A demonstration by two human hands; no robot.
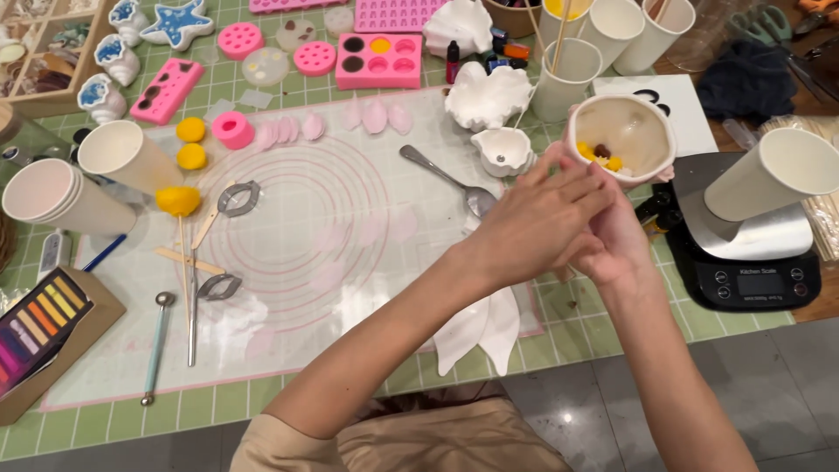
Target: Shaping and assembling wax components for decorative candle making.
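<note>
My right hand [625, 240] holds up a white shell-shaped bowl [622, 129] with a wavy pink-tinted rim; small yellow and brown pieces lie inside it. My left hand [537, 218] crosses in front of the right one, fingers stretched toward the bowl's lower rim and touching it. Both hands hover over the right end of a clear silicone work mat [288, 236] with pink rings printed on it. A metal spoon [446, 179] lies on the mat just left of my left hand.
A black kitchen scale [752, 262] with a tipped paper cup [773, 175] stands right. White shell moulds [488, 96], paper cups [568, 74], pink silicone moulds [377, 59] lie behind. Yellow balls [190, 144], metal cutters [238, 199], sculpting tools [157, 345], a pastel set [35, 323] sit left.
</note>
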